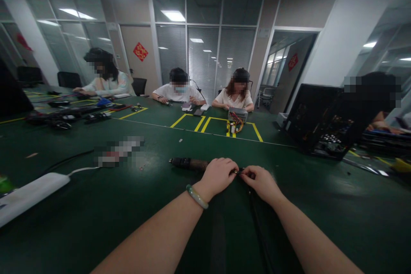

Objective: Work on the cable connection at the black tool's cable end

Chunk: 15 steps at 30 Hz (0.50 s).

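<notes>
- A wide green table (pixel 96 214) is filling the foreground; strips of yellow tape (pixel 179 120) are marking boxes on its far half, likely to divide working places.
- Across it, three people are sitting; one is handling a grey metal box (pixel 237 114) with coloured wires spilling out. Dark lettering is crossing a white shirt (pixel 175 102), too small to read.
- A black computer case (pixel 311 115) is standing near the right edge, out of the hands' way; no brand is showing.
- Red diamond-shaped paper (pixel 140 51) is hanging on a door behind, carrying golden characters too blurred to read surely.
- A white power strip (pixel 35 192) is lying at left, presumably placed to bring power within reach.
- The left hand (pixel 221 175), with a pale green bangle (pixel 197 197) at the wrist, is lying partly over a dark cylinder-shaped tool (pixel 189 163), seemingly steadying it.
- The right hand (pixel 261 182) is meeting it, fingertips bunching above a black cable (pixel 255 214); what they are grasping, I cannot tell.
- A tiny metal-tipped piece (pixel 236 172) is sitting centrally between the hands; the left fingertips are pinching it, probably because it is so small.
</notes>
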Each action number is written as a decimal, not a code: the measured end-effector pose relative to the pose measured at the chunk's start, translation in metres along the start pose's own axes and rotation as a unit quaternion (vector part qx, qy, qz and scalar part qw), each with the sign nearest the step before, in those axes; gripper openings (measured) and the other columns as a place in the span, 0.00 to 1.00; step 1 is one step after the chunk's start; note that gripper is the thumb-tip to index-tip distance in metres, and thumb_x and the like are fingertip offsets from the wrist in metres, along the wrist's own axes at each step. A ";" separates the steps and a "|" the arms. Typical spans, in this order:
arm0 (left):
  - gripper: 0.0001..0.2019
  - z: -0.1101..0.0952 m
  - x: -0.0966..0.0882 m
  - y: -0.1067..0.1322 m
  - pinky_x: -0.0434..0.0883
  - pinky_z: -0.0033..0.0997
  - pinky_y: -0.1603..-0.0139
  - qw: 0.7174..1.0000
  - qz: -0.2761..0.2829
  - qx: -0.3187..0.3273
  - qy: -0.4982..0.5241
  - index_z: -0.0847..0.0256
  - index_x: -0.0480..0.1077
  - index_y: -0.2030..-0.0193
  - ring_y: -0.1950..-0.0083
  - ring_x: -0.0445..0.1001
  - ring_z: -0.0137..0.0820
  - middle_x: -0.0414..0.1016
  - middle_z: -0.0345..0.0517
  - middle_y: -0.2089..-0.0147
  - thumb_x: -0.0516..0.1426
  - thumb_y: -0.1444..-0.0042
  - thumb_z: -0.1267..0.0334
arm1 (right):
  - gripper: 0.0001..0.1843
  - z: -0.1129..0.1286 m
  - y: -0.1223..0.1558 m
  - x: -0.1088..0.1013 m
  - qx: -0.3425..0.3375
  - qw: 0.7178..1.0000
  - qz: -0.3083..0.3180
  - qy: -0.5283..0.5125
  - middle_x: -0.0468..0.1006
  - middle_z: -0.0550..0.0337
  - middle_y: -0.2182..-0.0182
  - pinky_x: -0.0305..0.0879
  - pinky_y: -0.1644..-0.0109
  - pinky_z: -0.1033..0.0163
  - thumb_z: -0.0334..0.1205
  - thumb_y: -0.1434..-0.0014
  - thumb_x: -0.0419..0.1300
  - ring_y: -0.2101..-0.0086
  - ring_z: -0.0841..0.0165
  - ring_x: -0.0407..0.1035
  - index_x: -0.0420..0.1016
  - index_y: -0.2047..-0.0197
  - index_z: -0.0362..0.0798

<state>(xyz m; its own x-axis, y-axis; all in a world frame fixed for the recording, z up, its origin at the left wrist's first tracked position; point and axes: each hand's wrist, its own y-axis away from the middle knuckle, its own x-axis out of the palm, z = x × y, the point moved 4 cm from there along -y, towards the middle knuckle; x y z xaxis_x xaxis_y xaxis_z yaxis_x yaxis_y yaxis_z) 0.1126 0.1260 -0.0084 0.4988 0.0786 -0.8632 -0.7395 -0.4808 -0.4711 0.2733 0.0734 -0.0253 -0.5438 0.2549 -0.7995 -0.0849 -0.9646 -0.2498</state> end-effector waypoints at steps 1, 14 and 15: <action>0.05 0.000 0.000 0.000 0.64 0.36 0.51 1.000 -0.003 0.001 0.002 0.55 0.70 0.57 0.53 0.69 0.34 0.73 0.40 0.56 0.56 0.40 0.65 | 0.08 0.000 0.000 0.000 -0.001 1.000 -0.001 0.001 0.79 0.62 0.68 0.60 0.64 0.61 0.45 0.43 0.59 0.66 0.63 0.70 0.79 0.67 0.53; 0.05 0.000 0.001 0.000 0.65 0.36 0.51 1.000 -0.002 0.005 0.001 0.53 0.70 0.57 0.52 0.69 0.34 0.72 0.39 0.55 0.55 0.39 0.64 | 0.09 0.002 0.002 0.000 0.006 0.999 0.026 -0.043 0.80 0.62 0.67 0.62 0.65 0.62 0.45 0.42 0.59 0.67 0.65 0.71 0.79 0.64 0.53; 0.06 0.000 0.001 0.000 0.65 0.36 0.51 1.000 -0.001 0.006 0.001 0.53 0.70 0.57 0.52 0.69 0.34 0.72 0.39 0.55 0.55 0.39 0.64 | 0.09 0.002 0.002 0.000 0.005 0.999 0.026 -0.044 0.80 0.63 0.67 0.61 0.65 0.63 0.44 0.42 0.59 0.68 0.66 0.71 0.79 0.64 0.53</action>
<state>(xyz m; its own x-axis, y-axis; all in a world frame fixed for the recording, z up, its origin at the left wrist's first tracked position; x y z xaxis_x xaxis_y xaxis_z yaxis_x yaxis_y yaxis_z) 0.1131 0.1261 -0.0096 0.5013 0.0773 -0.8618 -0.7443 -0.4696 -0.4750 0.2710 0.0711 -0.0245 -0.6184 0.1975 -0.7606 -0.0631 -0.9773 -0.2025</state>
